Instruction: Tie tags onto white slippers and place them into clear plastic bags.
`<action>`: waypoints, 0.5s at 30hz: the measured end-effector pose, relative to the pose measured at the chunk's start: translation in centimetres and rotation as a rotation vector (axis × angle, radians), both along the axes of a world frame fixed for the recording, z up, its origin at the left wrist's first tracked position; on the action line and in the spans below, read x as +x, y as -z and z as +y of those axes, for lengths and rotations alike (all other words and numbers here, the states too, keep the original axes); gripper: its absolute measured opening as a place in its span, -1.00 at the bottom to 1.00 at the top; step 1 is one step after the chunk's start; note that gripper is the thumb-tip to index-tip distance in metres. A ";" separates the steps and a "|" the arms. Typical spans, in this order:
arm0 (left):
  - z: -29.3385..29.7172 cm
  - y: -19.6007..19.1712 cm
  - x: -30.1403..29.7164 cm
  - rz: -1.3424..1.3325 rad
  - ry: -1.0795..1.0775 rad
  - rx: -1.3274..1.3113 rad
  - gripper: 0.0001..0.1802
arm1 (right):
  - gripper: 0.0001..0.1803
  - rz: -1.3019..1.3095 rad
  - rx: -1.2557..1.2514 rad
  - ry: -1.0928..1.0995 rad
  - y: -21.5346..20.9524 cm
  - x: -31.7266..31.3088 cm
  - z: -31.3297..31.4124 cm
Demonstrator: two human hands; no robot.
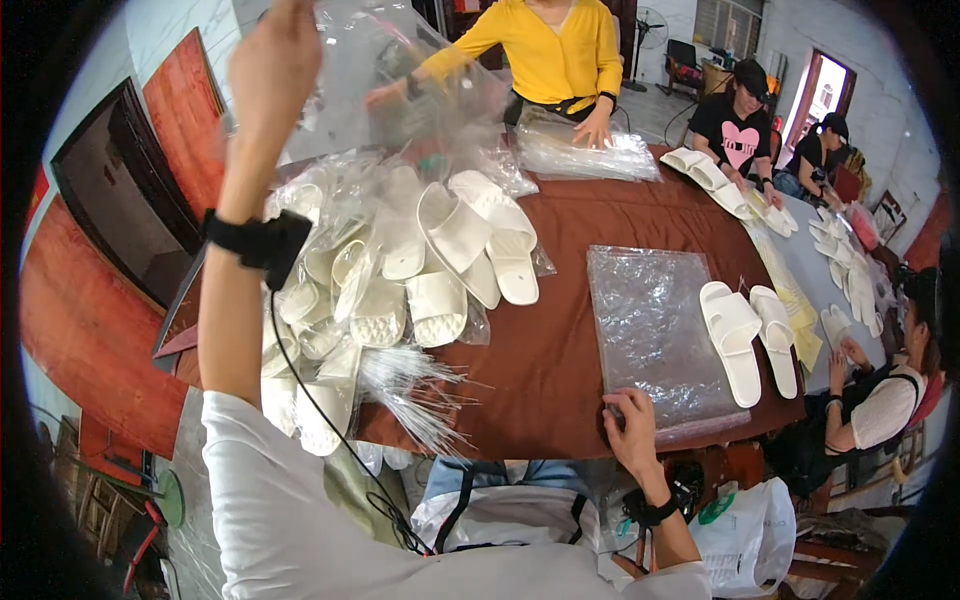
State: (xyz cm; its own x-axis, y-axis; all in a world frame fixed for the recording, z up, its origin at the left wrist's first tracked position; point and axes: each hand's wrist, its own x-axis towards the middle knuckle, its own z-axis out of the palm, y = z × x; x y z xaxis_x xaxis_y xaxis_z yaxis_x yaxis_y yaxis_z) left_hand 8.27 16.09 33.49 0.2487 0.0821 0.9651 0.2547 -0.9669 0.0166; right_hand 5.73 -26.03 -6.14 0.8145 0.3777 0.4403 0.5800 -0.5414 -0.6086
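Our left hand (272,75) is raised to eleven o'clock, fingers folded in; it is blurred, and we cannot tell whether it grips the clear plastic bag (385,60) at its three o'clock. Our right hand (630,430) sits half-curled at the near-left corner of the flat bag stack (650,310), which spreads from its twelve o'clock over the bench (560,225); any pinch is unclear. From it, two cream slippers (738,345) lie at two o'clock, the slipper pile (450,235) at ten.
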 end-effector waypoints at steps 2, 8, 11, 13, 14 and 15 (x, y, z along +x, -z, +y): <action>0.3 -0.9 -2.5 -0.103 0.182 0.068 -0.72 | -0.74 -0.001 -0.005 0.012 0.0 0.0 -0.2; 2.2 -3.4 -12.9 -0.081 0.505 -0.243 -0.64 | -0.77 0.026 0.034 -0.018 -1.1 0.1 0.0; 0.4 -0.4 -13.7 -0.180 0.653 -0.460 -0.64 | -0.79 0.059 0.108 -0.024 -2.5 0.1 0.3; -1.6 2.9 -11.6 0.135 0.653 -0.510 -0.66 | -0.79 0.075 0.111 0.036 -2.6 0.3 -1.0; -1.7 4.7 -9.9 0.203 0.657 -0.502 -0.67 | -0.79 0.084 0.126 0.066 -2.7 0.3 -1.4; -2.2 6.2 -9.3 0.354 0.683 -0.607 -0.65 | -0.79 0.197 0.135 0.102 -3.8 0.1 -1.5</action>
State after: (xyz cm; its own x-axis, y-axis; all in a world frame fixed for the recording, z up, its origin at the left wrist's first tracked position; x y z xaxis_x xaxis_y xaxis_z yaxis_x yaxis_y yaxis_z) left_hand -1.06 13.89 27.29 0.6945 0.2704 0.6667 -0.2704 -0.7606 0.5902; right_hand 5.83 -27.56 -2.33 0.9204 0.2379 0.3102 0.3897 -0.4973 -0.7751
